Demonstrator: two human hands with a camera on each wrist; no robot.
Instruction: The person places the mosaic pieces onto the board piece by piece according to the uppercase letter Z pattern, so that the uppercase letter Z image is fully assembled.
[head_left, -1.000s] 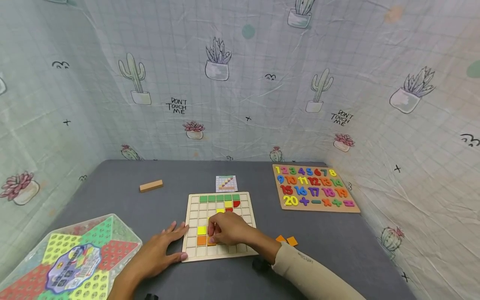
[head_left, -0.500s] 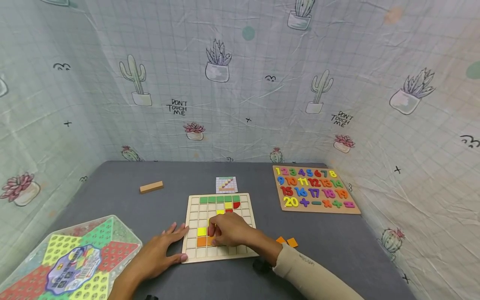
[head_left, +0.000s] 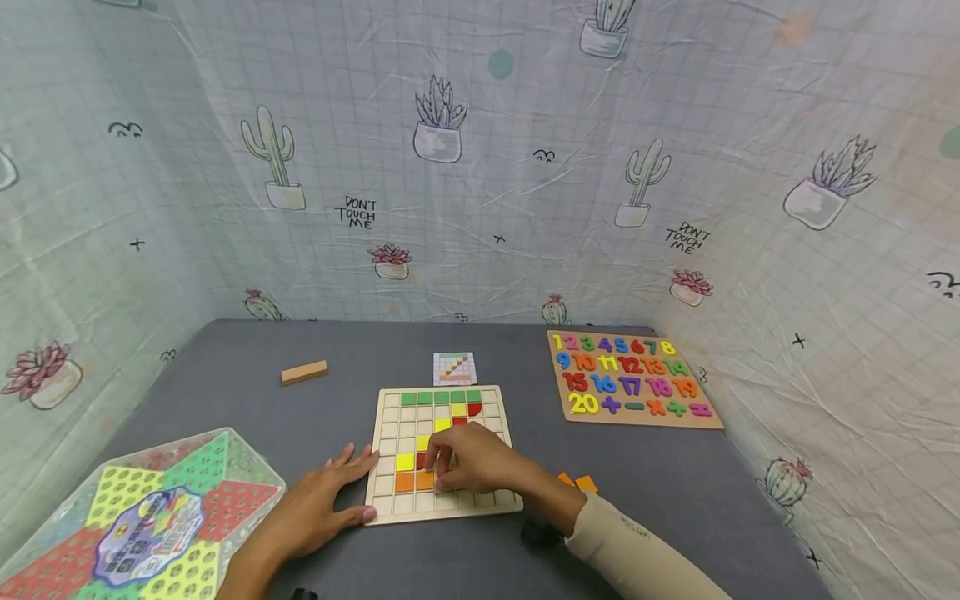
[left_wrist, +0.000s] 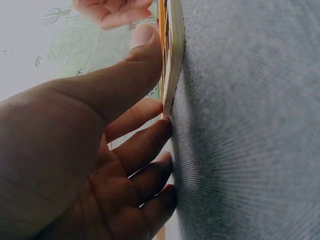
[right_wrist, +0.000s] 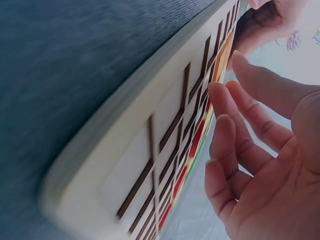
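Note:
A wooden grid board (head_left: 386,504) lies on the table with coloured tiles set in its squares. My left hand (head_left: 318,504) rests at its left edge, thumb near the front corner and fingers spread. In the left wrist view, the left fingertips (left_wrist: 162,125) touch the board's side. My right hand (head_left: 480,458) is over the middle of the board, fingers bent beside an orange tile (head_left: 424,480). The right wrist view shows a gap between thumb and index finger with nothing in it. Another orange tile (head_left: 404,482) and a yellow tile (head_left: 405,462) lie to the left.
Two loose orange tiles (head_left: 586,483) lie right of the board, partly behind the right forearm. Behind it is a pattern card (head_left: 454,367). A wooden block (head_left: 304,372) stands far left, a number puzzle (head_left: 633,417) far right, and a packaged game board (head_left: 150,517) front left.
My right hand has shifted a little to the right and its fingers have come off the second orange tile, which now shows flat in the grid. My left hand has stayed put.

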